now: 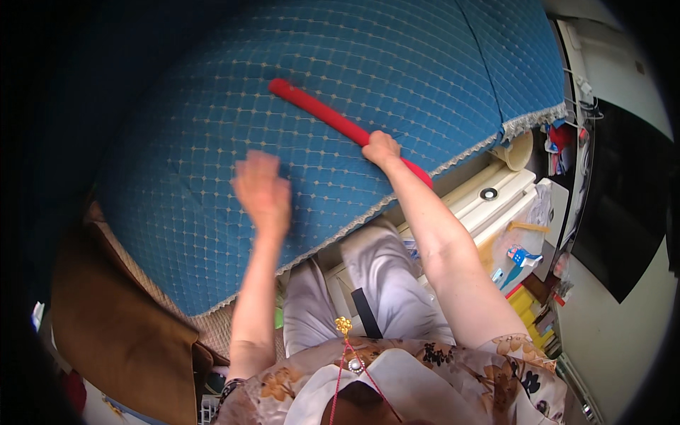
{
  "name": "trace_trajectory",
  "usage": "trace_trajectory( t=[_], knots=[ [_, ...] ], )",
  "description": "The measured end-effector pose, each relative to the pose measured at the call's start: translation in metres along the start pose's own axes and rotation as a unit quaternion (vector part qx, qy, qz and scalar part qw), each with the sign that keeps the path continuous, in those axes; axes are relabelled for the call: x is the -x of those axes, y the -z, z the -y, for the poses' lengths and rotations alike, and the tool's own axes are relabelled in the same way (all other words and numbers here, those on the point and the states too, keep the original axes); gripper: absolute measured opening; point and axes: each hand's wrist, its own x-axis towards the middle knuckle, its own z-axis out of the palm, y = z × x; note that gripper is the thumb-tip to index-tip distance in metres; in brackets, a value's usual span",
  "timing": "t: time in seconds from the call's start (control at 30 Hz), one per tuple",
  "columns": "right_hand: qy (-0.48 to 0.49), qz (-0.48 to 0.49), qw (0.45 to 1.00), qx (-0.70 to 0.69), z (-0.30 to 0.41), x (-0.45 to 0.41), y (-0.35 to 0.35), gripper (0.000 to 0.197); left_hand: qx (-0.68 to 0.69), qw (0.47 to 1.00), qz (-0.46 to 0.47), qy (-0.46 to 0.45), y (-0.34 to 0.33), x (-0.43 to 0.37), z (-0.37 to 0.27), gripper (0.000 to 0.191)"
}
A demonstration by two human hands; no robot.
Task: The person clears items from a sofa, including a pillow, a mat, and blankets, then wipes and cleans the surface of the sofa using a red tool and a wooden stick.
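A blue quilted cloth (329, 64) with a pale grid pattern and a lace edge covers the broad surface before me. My right hand (382, 149) is closed around a long red rod (324, 112), which lies slantwise over the cloth. Its far end points to the upper left; past my hand, its near end widens and is partly behind my forearm. My left hand (262, 188), blurred, is over the cloth at the left with its fingers apart and nothing in it.
A brown cover (122, 319) hangs at the lower left. White drawers (478, 199) and a cluttered tabletop (499, 255) stand at the right, with a small blue and white packet (523, 256). A large black screen (621, 202) is farther right.
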Motion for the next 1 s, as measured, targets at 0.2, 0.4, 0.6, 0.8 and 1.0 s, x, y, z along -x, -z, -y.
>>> trace_trajectory(
  t=[0.2, 0.4, 0.6, 0.8, 1.0],
  knots=[
    [0.079, 0.036, 0.995, -0.041, -0.009, 0.009, 0.015, 0.031, -0.137, 0.971, 0.131, 0.146, -0.072, -0.009, -0.044, 0.080],
    [0.176, -0.102, 0.925, -0.321, -0.134, 0.066, 0.043, 0.037, -0.101, 0.942, 0.320, 0.024, -0.097, 0.040, -0.160, 0.080],
    [-0.076, -0.242, 0.785, -0.566, -0.394, 0.093, 0.022, 0.029, -0.141, 0.875, 0.456, 0.086, -0.095, 0.016, -0.184, 0.090],
    [-0.274, -0.258, 0.729, -0.571, -0.549, 0.128, -0.019, 0.028, -0.140, 0.875, 0.456, 0.080, -0.119, 0.016, -0.163, 0.090],
    [-0.403, -0.307, 0.592, -0.627, -0.591, 0.128, -0.056, 0.054, -0.160, 0.855, 0.487, 0.085, -0.120, 0.007, -0.149, 0.092]
  ],
)
